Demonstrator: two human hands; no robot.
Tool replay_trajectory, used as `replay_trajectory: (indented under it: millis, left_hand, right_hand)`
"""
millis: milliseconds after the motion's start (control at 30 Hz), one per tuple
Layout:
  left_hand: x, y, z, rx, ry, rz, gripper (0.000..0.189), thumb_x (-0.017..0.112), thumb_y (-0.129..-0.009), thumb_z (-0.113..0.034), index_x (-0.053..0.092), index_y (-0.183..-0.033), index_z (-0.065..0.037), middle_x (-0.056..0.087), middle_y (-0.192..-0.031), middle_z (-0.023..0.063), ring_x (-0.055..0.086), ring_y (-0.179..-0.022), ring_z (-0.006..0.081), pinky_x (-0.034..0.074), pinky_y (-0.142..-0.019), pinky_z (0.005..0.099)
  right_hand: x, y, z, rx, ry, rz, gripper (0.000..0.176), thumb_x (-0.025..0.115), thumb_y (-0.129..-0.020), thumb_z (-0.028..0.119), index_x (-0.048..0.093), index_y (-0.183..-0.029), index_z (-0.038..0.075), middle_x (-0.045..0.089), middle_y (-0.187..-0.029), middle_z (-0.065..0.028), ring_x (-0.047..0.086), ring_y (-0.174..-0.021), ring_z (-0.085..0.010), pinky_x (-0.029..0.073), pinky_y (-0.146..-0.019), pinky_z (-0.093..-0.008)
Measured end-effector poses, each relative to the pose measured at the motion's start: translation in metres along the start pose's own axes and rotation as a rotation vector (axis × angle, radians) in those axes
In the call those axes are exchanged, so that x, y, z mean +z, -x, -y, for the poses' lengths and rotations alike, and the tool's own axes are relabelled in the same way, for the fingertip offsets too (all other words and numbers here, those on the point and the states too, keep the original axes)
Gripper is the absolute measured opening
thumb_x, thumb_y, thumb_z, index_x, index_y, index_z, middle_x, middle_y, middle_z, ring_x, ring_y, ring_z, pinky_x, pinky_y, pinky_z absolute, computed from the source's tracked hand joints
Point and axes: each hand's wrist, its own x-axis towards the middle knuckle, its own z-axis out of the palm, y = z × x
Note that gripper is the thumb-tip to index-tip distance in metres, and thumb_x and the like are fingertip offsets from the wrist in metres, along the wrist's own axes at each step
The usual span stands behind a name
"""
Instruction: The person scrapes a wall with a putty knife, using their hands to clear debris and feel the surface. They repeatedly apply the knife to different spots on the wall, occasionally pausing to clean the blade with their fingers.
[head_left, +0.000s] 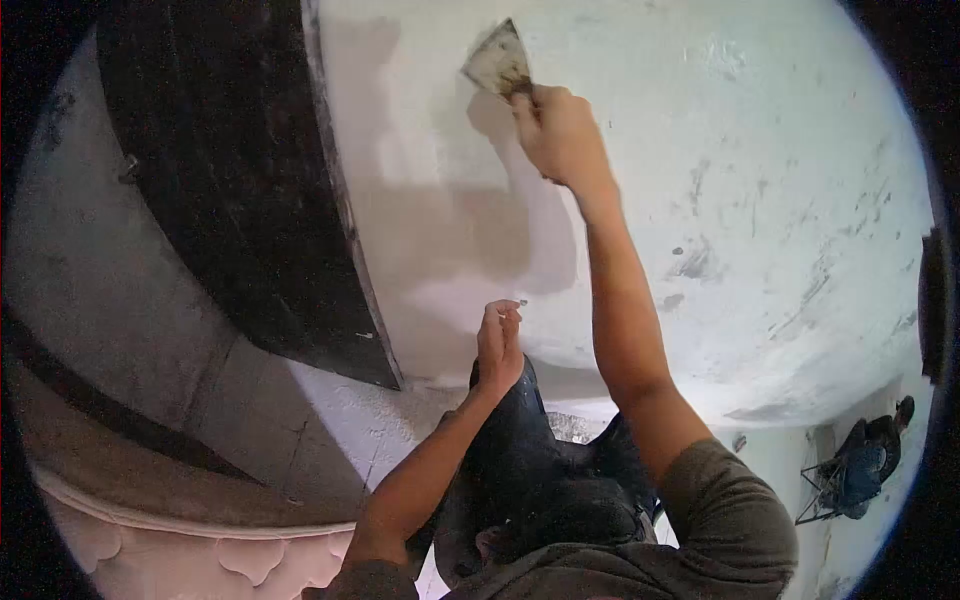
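My right hand [562, 135] is closed around the handle of a putty knife [500, 62], raised high against the pale wall [720, 130]. The knife's wide blade is smeared with filler or dirt and points up and left; most of the handle is hidden in my fist. Lower down, in front of my knees, my left hand [500, 340] has its fingers curled together close to the wall. A tiny dark spot shows by its fingertips, and I cannot make out whether it is held or on the wall.
A dark door panel [240, 180] stands to the left of the wall. Pink tufted upholstery [200, 565] lies at the bottom left. Dark scuffs mark the wall on the right. A person [870, 455] sits on a folding chair at the far right.
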Motion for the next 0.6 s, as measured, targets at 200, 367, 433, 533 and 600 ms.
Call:
replay_trajectory:
  millis: [200, 367, 433, 533, 600]
  left_hand:
    - [-0.001, 0.001, -0.002, -0.029, 0.002, -0.001, 0.027, 0.039, -0.103, -0.025, 0.05, -0.108, -0.001, 0.056, -0.084, 0.012, 0.055, -0.077, 0.0233, 0.046, -0.075, 0.0365]
    - [-0.002, -0.002, -0.001, -0.056, -0.003, 0.002, 0.028, 0.04, -0.103, -0.026, 0.05, -0.109, 0.0, 0.056, -0.084, 0.0119, 0.055, -0.077, 0.0236, 0.046, -0.075, 0.036]
    - [0.0, -0.001, 0.008, 0.017, 0.01, -0.019, 0.03, 0.04, -0.103, -0.027, 0.051, -0.109, 0.0, 0.057, -0.085, 0.0121, 0.055, -0.076, 0.0232, 0.046, -0.075, 0.0354]
    - [-0.001, 0.001, 0.0, -0.021, -0.006, -0.004, 0.031, 0.04, -0.103, -0.028, 0.051, -0.109, 0.0, 0.057, -0.085, 0.0125, 0.055, -0.077, 0.0235, 0.046, -0.075, 0.0354]
    - [-0.003, -0.001, -0.001, -0.007, 0.008, 0.001, 0.031, 0.04, -0.103, -0.028, 0.051, -0.109, 0.0, 0.057, -0.085, 0.0128, 0.056, -0.077, 0.0235, 0.046, -0.076, 0.0355]
  right_hand:
    - [0.016, -0.001, 0.01, 0.014, -0.043, -0.051, 0.031, 0.055, -0.092, 0.021, 0.063, -0.081, -0.007, 0.059, -0.06, -0.0248, 0.059, -0.044, -0.0339, 0.047, -0.045, -0.0406]
    - [-0.003, 0.007, 0.009, -0.011, -0.042, -0.057, 0.035, 0.053, -0.092, 0.023, 0.062, -0.078, -0.008, 0.057, -0.056, -0.0237, 0.059, -0.044, -0.0334, 0.048, -0.048, -0.0414]
    - [0.006, 0.005, 0.001, 0.034, -0.029, -0.071, 0.035, 0.055, -0.092, 0.023, 0.062, -0.079, -0.008, 0.057, -0.055, -0.0232, 0.059, -0.043, -0.0325, 0.047, -0.049, -0.0412]
    - [0.005, 0.009, 0.0, -0.003, 0.009, -0.095, 0.033, 0.056, -0.091, 0.022, 0.062, -0.078, -0.008, 0.058, -0.057, -0.0233, 0.059, -0.045, -0.0325, 0.047, -0.049, -0.0414]
    - [-0.013, 0.013, 0.017, 0.029, -0.053, -0.091, 0.032, 0.054, -0.089, 0.018, 0.062, -0.073, -0.008, 0.059, -0.071, -0.0313, 0.06, -0.07, -0.0476, 0.05, -0.065, -0.0504]
